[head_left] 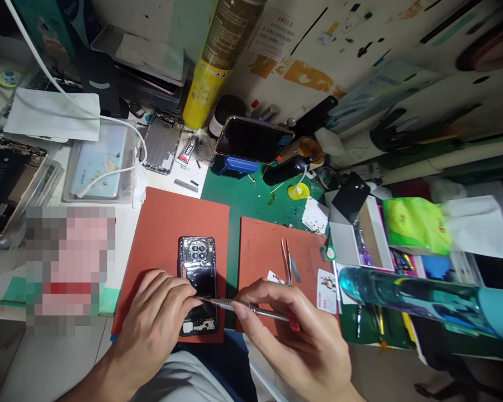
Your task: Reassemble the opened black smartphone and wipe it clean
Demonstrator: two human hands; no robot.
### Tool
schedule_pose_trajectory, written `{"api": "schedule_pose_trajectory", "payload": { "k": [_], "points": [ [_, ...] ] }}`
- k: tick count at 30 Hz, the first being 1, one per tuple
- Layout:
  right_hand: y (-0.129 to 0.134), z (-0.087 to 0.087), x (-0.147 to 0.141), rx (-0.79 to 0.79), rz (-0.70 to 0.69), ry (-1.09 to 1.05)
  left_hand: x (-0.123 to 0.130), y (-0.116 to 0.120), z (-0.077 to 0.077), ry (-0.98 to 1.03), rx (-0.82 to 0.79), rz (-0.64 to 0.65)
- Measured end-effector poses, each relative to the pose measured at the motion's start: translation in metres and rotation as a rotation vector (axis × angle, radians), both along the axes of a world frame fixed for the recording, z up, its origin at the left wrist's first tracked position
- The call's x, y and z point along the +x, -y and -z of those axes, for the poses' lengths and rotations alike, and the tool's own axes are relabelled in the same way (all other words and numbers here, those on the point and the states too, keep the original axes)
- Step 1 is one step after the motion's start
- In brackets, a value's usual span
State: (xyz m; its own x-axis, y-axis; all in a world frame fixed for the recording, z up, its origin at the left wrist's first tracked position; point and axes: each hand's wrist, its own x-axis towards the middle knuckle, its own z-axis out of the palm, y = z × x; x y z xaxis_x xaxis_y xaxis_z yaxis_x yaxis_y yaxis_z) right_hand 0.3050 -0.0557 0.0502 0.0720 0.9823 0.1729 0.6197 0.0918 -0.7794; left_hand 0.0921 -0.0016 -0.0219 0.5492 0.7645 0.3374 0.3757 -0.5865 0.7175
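Observation:
An opened smartphone lies on the left orange-red mat, its back cover off and its inner parts showing. My right hand grips a slim metal screwdriver with a red end, held almost level over the phone. The screwdriver's tip points left and meets the fingertips of my left hand. Thumb and forefinger of that hand are pinched together above the phone's left edge; anything between them is too small or hidden to make out. Part of the phone's left side is covered by my left hand.
Tweezers and a card lie on the right mat. A phone on a blue stand stands behind. To the right lies a teal bottle; to the left are a cased phone and a white cable.

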Motion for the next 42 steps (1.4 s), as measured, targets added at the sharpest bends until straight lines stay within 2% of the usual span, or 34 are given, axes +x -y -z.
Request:
{"api": "schedule_pose_trajectory", "payload": {
  "k": [4, 8, 14, 25, 27, 32, 36, 42],
  "points": [
    [-0.009, -0.001, 0.003, 0.071, 0.061, 0.128, -0.002, 0.001, 0.003, 0.001, 0.044, -0.036],
    [-0.023, 0.003, 0.004, 0.158, 0.091, 0.254, -0.001, 0.002, 0.006, -0.017, 0.166, 0.028],
    [-0.031, 0.009, 0.004, 0.153, 0.047, 0.278, 0.002, 0.001, 0.006, -0.059, 0.218, 0.033],
    [-0.036, 0.008, 0.001, 0.146, 0.012, 0.303, 0.002, 0.003, 0.007, -0.035, 0.225, 0.023],
    [-0.038, 0.004, 0.001, 0.123, -0.031, 0.304, 0.003, 0.003, 0.007, -0.035, 0.227, 0.021],
    [-0.048, -0.006, 0.003, 0.02, -0.261, 0.334, 0.002, 0.004, 0.008, -0.038, 0.227, 0.022],
    [-0.061, -0.008, 0.003, 0.129, -0.273, 0.487, 0.002, 0.004, 0.008, -0.038, 0.226, 0.004],
    [-0.074, -0.01, 0.004, 0.118, -0.352, 0.483, 0.003, 0.003, 0.008, -0.042, 0.23, 0.008]
  ]
}}
